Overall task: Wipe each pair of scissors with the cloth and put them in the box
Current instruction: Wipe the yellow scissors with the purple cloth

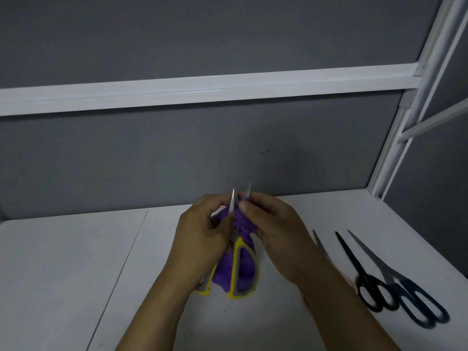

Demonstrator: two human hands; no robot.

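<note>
A pair of scissors with yellow and grey handles [244,269] is held upright over the white table, blades parted and tips pointing up. My left hand [202,236] grips one blade. My right hand [273,229] pinches a purple cloth [240,221] around the other blade; the cloth hangs down behind the handles. To the right lie a black-handled pair [367,282] and a dark blue-handled pair [415,302]. Another blade [319,245] shows beside my right wrist, its handle hidden by my arm. No box is in view.
The white table [63,274] has a seam running down its left part. A grey wall with a white rail [202,93] stands behind it. A white metal frame post [405,117] rises at the right rear corner.
</note>
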